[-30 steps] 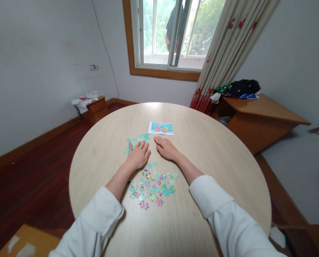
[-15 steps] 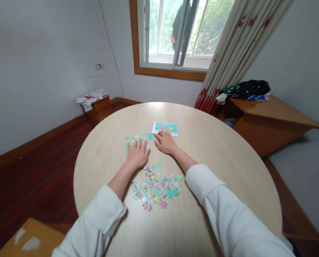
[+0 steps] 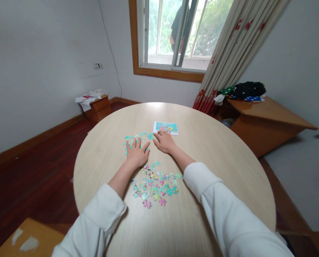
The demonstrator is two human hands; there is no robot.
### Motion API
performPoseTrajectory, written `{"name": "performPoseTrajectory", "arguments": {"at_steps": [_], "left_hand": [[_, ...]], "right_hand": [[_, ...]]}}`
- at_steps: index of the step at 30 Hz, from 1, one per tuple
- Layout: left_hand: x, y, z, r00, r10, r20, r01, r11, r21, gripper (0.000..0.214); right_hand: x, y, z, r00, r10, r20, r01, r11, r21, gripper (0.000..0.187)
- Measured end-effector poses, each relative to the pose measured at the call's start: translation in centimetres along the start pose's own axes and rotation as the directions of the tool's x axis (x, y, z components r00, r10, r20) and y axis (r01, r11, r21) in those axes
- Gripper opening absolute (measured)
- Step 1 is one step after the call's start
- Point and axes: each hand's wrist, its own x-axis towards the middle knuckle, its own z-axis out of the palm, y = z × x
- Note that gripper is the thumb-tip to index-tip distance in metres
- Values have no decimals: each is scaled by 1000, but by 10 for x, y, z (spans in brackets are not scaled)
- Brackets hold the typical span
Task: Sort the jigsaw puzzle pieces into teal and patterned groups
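Observation:
My left hand (image 3: 136, 154) lies flat and open on a round wooden table (image 3: 215, 171), its fingers spread over a small group of teal puzzle pieces (image 3: 134, 139). My right hand (image 3: 164, 141) rests open beside it, fingertips at the near edge of a small picture card (image 3: 166, 127). A heap of loose coloured puzzle pieces (image 3: 155, 184) lies between my forearms, nearer to me. Neither hand holds anything that I can see.
A wooden desk (image 3: 269, 119) with dark clothes on it stands at the right. A curtain (image 3: 229, 53) hangs by the window. A low wooden cabinet (image 3: 100, 106) sits at the far left wall. A cardboard box (image 3: 25, 242) is at the bottom left.
My right hand has slid forward to the picture card's near edge. My left hand has stayed on the teal pieces. The camera view shifted slightly.

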Motion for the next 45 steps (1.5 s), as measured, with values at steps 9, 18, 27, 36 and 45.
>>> {"name": "performPoseTrajectory", "arguments": {"at_steps": [9,18,27,36,45], "left_hand": [[4,-10,6,994,-78,-74,79,997,11,53],[5,-15,5,993,-86,-81,89,996,32,54],[5,-15,2,984,-76,-158,69,996,-50,54],[8,-14,-2,959,-90,-268,40,982,-186,56],[8,-14,-5,941,-127,-314,4,931,-365,56]], "right_hand": [[-9,5,0,996,-22,-91,21,1000,-15,32],[-48,17,-6,992,-7,-126,18,996,87,22],[-109,13,-18,984,-120,-133,150,958,246,22],[-132,18,-21,984,23,-176,50,916,399,34],[-152,-14,-19,987,67,143,-101,964,245,60]]}}
